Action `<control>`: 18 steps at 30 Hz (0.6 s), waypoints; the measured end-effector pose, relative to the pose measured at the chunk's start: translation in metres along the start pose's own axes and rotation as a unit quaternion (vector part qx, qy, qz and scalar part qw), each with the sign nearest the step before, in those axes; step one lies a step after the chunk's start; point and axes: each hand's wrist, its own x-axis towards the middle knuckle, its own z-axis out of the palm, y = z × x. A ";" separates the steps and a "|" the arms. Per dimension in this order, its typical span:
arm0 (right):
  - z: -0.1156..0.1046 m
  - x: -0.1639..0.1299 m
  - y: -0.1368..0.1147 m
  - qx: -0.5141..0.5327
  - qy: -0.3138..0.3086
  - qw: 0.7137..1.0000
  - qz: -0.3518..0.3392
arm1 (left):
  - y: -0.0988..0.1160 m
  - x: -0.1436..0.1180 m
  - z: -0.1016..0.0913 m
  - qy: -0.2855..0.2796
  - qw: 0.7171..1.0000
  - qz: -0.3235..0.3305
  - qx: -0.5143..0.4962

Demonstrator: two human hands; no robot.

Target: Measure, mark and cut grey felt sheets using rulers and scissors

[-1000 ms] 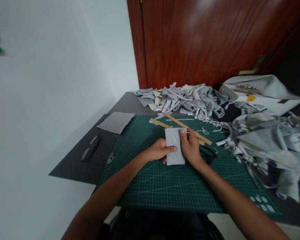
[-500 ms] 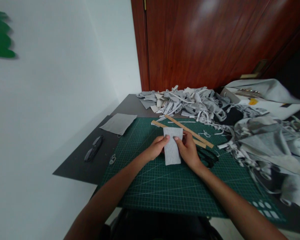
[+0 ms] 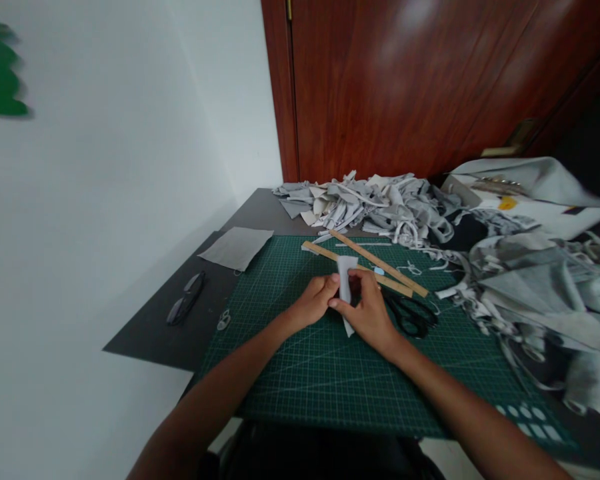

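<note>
Between my two hands is a small piece of grey fabric [image 3: 347, 268], narrow and bent lengthwise, held above the green cutting mat [image 3: 300, 387]. My left hand [image 3: 316, 299] pinches its left side with the thumb on top. From the right, my right hand [image 3: 370, 310] grips it, thumb across the front and fingers behind the far edge. Part of the fabric is hidden by the fingers. Just beyond the hands two wooden rulers [image 3: 375, 256] lie crossed. Black-handled scissors [image 3: 414, 317] rest beside my right wrist.
Grey fabric scraps [image 3: 360, 200] are heaped at the back, with more cloth [image 3: 545, 287] on the right. A white box [image 3: 535, 212] stands behind it. To the left lie a flat grey cloth [image 3: 237, 245], eyeglasses [image 3: 186, 299] and a small pale loop [image 3: 223, 320].
The fabric was flat and facing me; now it is bent narrow. My right hand has shifted left, its thumb now across the fabric, leaving more of the scissors visible.
</note>
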 end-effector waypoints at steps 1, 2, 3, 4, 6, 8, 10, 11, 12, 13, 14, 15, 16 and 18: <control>0.001 0.000 -0.001 0.017 0.004 1.000 0.017 | 0.001 -0.001 0.000 -0.009 1.000 0.000 -0.001; 0.001 0.000 -0.002 0.033 0.008 0.999 0.035 | 0.002 -0.001 0.000 -0.013 1.000 0.001 -0.004; 0.002 0.000 -0.003 0.051 0.008 0.997 0.052 | 0.002 0.000 0.000 -0.015 1.000 0.001 -0.007; 0.001 0.001 -0.004 0.074 0.004 0.995 0.068 | 0.002 0.000 -0.001 -0.017 1.000 0.001 -0.011; 0.000 0.003 -0.006 0.127 -0.009 0.987 0.094 | 0.002 0.002 -0.001 -0.024 0.999 -0.005 -0.027; -0.003 0.005 -0.008 0.179 -0.017 0.977 0.111 | 0.002 0.003 -0.002 -0.030 0.998 -0.009 -0.046; -0.005 0.008 -0.009 0.216 -0.020 0.968 0.125 | 0.004 0.003 -0.002 -0.034 0.998 0.007 -0.049; -0.005 0.008 -0.009 0.228 -0.019 0.964 0.132 | 0.005 0.002 -0.002 -0.033 0.999 0.022 -0.037; -0.004 0.009 -0.009 0.240 -0.018 0.960 0.140 | 0.006 0.001 -0.001 -0.032 0.999 0.039 -0.019; -0.004 0.009 -0.009 0.251 -0.015 0.956 0.149 | 0.008 0.001 -0.001 -0.031 0.998 0.054 0.000; -0.002 0.009 -0.008 0.261 -0.013 0.952 0.160 | 0.009 0.000 0.000 -0.029 0.997 0.064 0.016; -0.001 0.009 -0.007 0.270 -0.011 0.947 0.171 | 0.009 0.000 0.000 -0.027 0.997 0.068 0.027; 0.000 0.009 -0.006 0.277 -0.009 0.943 0.183 | 0.009 0.001 -0.001 -0.024 0.997 0.066 0.029; 0.001 0.010 -0.002 0.276 0.003 0.939 0.206 | 0.006 0.004 -0.004 -0.004 0.999 0.045 0.015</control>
